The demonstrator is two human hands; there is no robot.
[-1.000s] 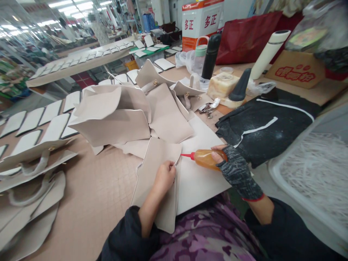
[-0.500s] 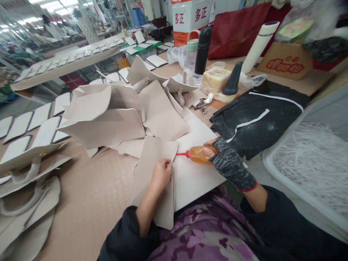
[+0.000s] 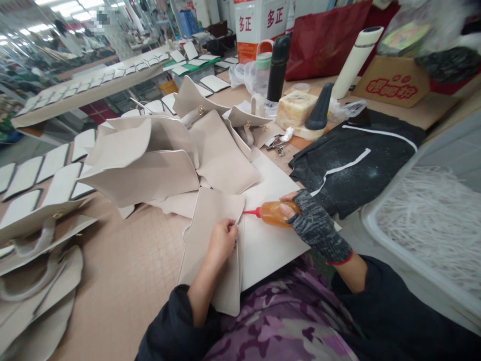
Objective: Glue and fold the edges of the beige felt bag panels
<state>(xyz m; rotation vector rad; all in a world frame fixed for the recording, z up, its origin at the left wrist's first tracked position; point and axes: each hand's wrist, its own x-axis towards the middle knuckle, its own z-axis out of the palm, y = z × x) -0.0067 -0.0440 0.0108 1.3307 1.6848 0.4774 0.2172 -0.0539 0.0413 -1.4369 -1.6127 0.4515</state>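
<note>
My left hand [image 3: 224,237] pinches, thumb closed to fingers, the right-hand edge of a flat beige leather-look panel [image 3: 200,233], presumably steadying it; the panel lies on the brown table [image 3: 139,260], apparently overlapping a smooth off-white sheet [image 3: 270,250]. My right hand [image 3: 306,215], in a charcoal knitted fingerless glove [image 3: 325,234], curls around an amber squeeze bottle [image 3: 275,214], nearly level, probably to aim its tapered red nozzle [image 3: 252,212] at that edge; whether it touches, I can't tell.

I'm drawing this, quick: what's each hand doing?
Left hand: closed, pinching a beige bag panel.
Right hand: closed around a red-tipped squeeze bottle.
</note>
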